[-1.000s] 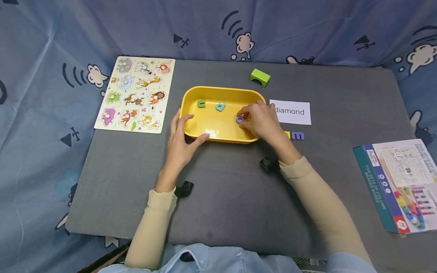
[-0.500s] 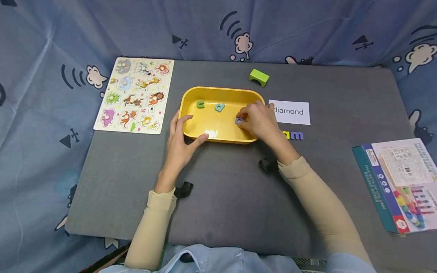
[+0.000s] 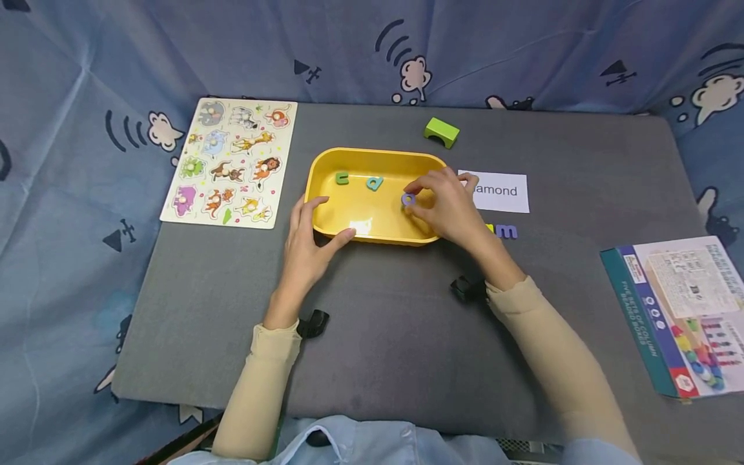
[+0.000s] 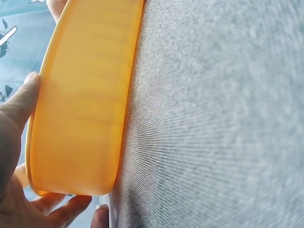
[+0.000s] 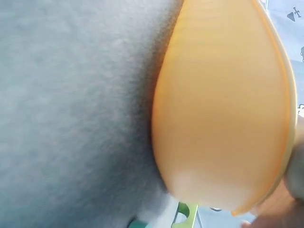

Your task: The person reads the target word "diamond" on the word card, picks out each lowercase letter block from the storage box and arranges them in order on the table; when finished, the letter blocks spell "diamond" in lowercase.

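Note:
On the table is a yellow plastic tray (image 3: 349, 213). My left hand (image 3: 305, 248) grips its left end, the thumb on the front rim and the fingers round the side; in the left wrist view, the hand wraps the tray's orange-looking wall (image 4: 85, 104). Over the tray's right end, my right hand (image 3: 446, 205) pinches a purple ring-shaped letter (image 3: 408, 199) between thumb and fingers. A green letter (image 3: 342, 178) and a teal letter (image 3: 374, 184) lie inside the tray. The right wrist view shows mostly the tray's outer wall (image 5: 223, 104), with the fingertips largely hidden.
Right of the tray lies a printed card (image 3: 502, 194), partly covered by my hand, with a purple m (image 3: 506, 231) and a partly hidden yellow letter (image 3: 491, 228) below. A green arch block (image 3: 442, 132), an animal puzzle board (image 3: 232, 161) and a box (image 3: 674, 316) stand around.
My right hand has lifted slightly with the purple letter, and its forearm has shifted right, covering more of the card and the yellow letter. The left hand keeps its hold on the tray.

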`<control>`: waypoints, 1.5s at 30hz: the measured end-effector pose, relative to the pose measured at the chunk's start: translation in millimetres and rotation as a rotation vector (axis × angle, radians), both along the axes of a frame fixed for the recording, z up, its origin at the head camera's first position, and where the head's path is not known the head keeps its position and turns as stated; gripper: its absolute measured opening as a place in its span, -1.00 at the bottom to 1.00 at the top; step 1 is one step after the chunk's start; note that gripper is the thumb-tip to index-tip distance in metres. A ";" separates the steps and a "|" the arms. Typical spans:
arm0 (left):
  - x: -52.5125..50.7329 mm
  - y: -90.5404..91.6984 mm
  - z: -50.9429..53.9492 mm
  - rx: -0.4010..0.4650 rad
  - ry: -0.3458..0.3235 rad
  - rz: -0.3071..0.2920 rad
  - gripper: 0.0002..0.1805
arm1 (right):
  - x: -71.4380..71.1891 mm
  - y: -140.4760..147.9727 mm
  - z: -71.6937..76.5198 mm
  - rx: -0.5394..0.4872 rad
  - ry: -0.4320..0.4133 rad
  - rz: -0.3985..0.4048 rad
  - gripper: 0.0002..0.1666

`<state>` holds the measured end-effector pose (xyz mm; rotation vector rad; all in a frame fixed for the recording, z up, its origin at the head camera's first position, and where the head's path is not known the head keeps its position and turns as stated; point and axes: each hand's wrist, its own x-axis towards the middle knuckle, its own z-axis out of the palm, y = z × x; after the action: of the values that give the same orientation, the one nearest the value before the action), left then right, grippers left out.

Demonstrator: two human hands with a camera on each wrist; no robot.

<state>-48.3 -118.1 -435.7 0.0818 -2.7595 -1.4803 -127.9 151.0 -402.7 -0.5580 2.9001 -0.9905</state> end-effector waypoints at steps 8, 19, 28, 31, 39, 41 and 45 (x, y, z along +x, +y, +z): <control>-1.0 0.0 -0.8 0.002 0.003 0.000 -0.14 | 16.6 16.5 9.5 -0.065 0.111 -0.035 -0.68; -0.7 -0.4 2.1 0.002 0.014 0.000 -0.15 | 49.4 53.3 36.7 -0.078 0.252 -0.065 -0.64; -0.7 1.1 2.6 -0.001 0.002 -0.006 -0.13 | 71.3 104.5 31.7 -0.035 0.215 -0.185 -0.57; -0.3 1.5 2.7 -0.002 0.001 -0.004 -0.14 | 76.3 126.0 22.6 -0.023 0.179 -0.241 -0.60; 0.4 1.1 3.4 -0.001 0.005 -0.006 -0.14 | 84.0 162.3 2.2 0.050 0.097 -0.356 -0.63; 0.7 1.1 3.7 -0.002 0.004 -0.004 -0.14 | 84.2 165.4 -1.4 0.060 0.081 -0.362 -0.64; 1.1 1.2 4.0 0.000 -0.003 -0.002 -0.14 | 81.8 168.4 -9.1 0.060 0.030 -0.357 -0.65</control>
<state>-47.2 -117.0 -431.8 0.0807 -2.7628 -1.4821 -46.1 319.4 -411.8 -0.0499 3.1108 -0.9245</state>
